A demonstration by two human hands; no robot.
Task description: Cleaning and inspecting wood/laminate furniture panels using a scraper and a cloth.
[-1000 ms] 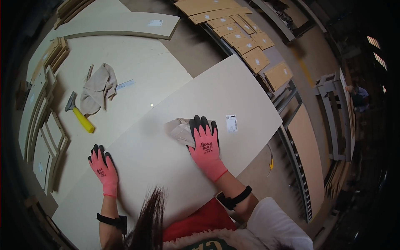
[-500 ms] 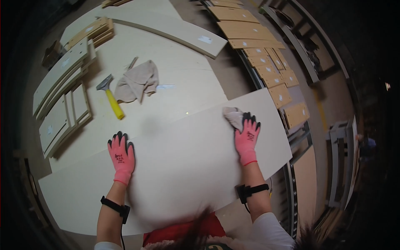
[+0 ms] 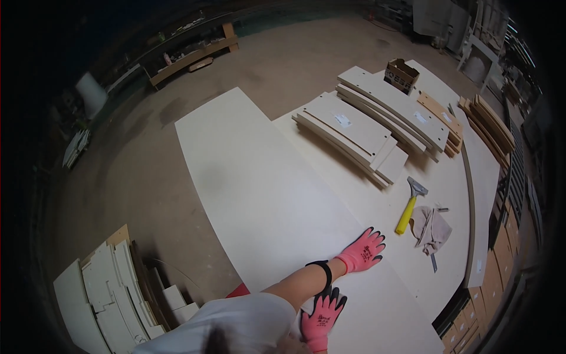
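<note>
Your left hand [image 3: 364, 251] lay flat with its fingers spread on the pale panel [image 3: 265, 177], by the panel's far long edge. Your right hand [image 3: 322, 320], nearer your body, had its fingers apart over a greyish cloth [image 3: 307, 305], which showed just beside the thumb. The panel covered the near edge of the bench [image 3: 377, 206]. Beyond it lay a yellow-handled scraper [image 3: 407, 216] and a crumpled rag [image 3: 433, 229]; stacked curved boards [image 3: 348, 133] stood toward the bench's left edge.
</note>
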